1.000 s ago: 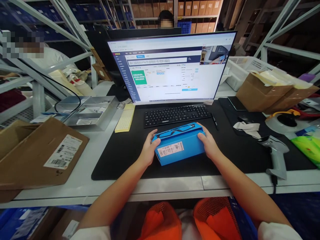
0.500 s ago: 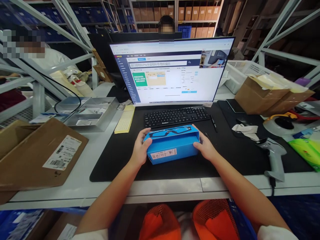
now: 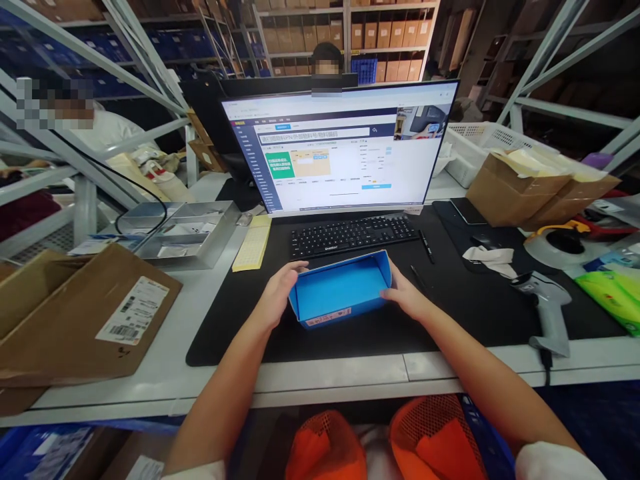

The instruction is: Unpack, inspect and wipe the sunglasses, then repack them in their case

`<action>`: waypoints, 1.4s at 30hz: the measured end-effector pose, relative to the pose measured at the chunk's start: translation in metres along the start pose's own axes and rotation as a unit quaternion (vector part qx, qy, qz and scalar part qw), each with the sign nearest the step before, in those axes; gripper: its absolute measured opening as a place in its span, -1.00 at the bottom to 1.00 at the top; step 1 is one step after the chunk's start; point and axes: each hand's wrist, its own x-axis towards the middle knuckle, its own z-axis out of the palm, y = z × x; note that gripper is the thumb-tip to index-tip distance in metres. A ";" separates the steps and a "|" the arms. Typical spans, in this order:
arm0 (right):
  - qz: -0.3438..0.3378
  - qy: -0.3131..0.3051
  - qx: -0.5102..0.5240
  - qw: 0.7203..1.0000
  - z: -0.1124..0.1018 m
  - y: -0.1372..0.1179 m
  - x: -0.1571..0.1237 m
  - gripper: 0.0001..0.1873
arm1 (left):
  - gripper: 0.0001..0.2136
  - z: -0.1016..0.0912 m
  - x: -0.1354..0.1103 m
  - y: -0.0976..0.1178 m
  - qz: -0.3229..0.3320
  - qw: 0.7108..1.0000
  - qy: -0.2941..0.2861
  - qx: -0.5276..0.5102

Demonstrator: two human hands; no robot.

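A long blue cardboard box point(image 3: 340, 290) rests on the black desk mat point(image 3: 450, 320) in front of the keyboard point(image 3: 353, 234). A plain blue face is turned up toward me and a white label shows along its near lower edge. My left hand point(image 3: 277, 293) grips the box's left end, fingers curled over its top corner. My right hand point(image 3: 405, 297) holds the right end, thumb and fingers against it.
A monitor point(image 3: 337, 150) stands behind the keyboard. A metal tray point(image 3: 185, 233) and a brown carton point(image 3: 80, 320) lie to the left. A barcode scanner point(image 3: 547, 310), tape dispenser point(image 3: 563, 247) and open cartons point(image 3: 530, 187) sit to the right. Two pens point(image 3: 426, 247) lie beside the keyboard. People sit behind.
Both hands have rolled the box toward me: the printed top face has turned away, a plain blue face now shows, and the label has dropped to the near lower edge.
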 end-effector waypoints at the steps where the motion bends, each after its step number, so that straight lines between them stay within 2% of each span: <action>1: 0.003 0.016 -0.001 1.000 0.001 -0.001 0.001 0.00 | -0.41 -0.004 0.000 0.000 -0.007 0.999 -0.035 0.028; 3: 0.005 0.042 -0.003 0.999 0.003 -0.001 0.002 -0.11 | -0.28 -0.012 -0.001 0.002 -0.020 0.990 -0.113 0.087; 5: -0.002 0.059 -0.012 0.998 0.005 0.000 0.003 -0.13 | -0.12 -0.019 -0.002 0.005 -0.019 0.976 -0.167 0.136; 9: -0.030 0.093 -0.086 0.992 0.007 0.001 0.002 -0.31 | 0.06 -0.021 -0.005 0.009 0.039 0.963 -0.179 0.196; 11: -0.051 0.126 -0.147 0.980 0.009 -0.001 0.000 -0.40 | 0.20 -0.015 -0.010 0.011 0.064 0.956 -0.183 0.218; 13: -0.066 0.179 -0.188 0.963 0.012 -0.004 -0.002 -0.40 | 0.26 -0.006 -0.017 0.012 0.093 0.949 -0.185 0.238; 16: -0.070 0.263 -0.211 0.939 0.017 -0.010 -0.002 -0.34 | 0.15 0.008 -0.026 0.014 0.178 0.939 -0.162 0.248; 18: -0.086 0.290 -0.221 0.927 0.020 -0.015 0.000 -0.32 | 0.02 0.013 -0.029 0.015 0.245 0.929 -0.134 0.244; 22: -0.150 0.268 -0.228 0.924 0.026 -0.025 0.011 -0.33 | -0.25 0.011 -0.027 0.013 0.376 0.902 -0.049 0.209; 25: -0.164 0.261 -0.216 0.927 0.033 -0.033 0.021 -0.32 | -0.38 0.007 -0.027 0.013 0.398 0.893 0.005 0.209; 28: -0.162 0.253 -0.154 0.941 0.039 -0.041 0.028 -0.33 | -0.40 0.009 -0.029 0.014 0.429 0.880 0.032 0.199; 30: -0.154 0.247 -0.100 0.952 0.040 -0.049 0.031 -0.35 | -0.32 0.012 -0.030 0.014 0.450 0.874 0.041 0.177; 32: -0.143 0.252 -0.066 0.955 0.037 -0.060 0.034 -0.37 | -0.12 0.017 -0.031 0.012 0.437 0.881 0.033 0.178; 35: -0.124 0.245 -0.051 0.960 0.028 -0.079 0.037 -0.39 | 0.09 0.025 -0.031 0.007 0.355 0.917 0.033 0.178; 37: -0.108 0.217 -0.067 0.968 0.022 -0.086 0.036 -0.41 | 0.04 0.029 -0.029 0.005 0.271 0.951 0.069 0.135; 39: -0.113 0.199 -0.112 0.967 0.019 -0.085 0.029 -0.43 | -0.10 0.031 -0.025 0.003 0.189 0.972 0.117 0.082; 41: -0.165 0.239 -0.155 0.944 0.020 -0.077 0.014 -0.42 | -0.27 0.030 -0.018 0.000 0.138 0.979 0.144 0.030; 42: -0.203 0.279 -0.174 0.922 0.022 -0.071 0.005 -0.39 | -0.33 0.029 -0.014 -0.001 0.123 0.982 0.143 0.000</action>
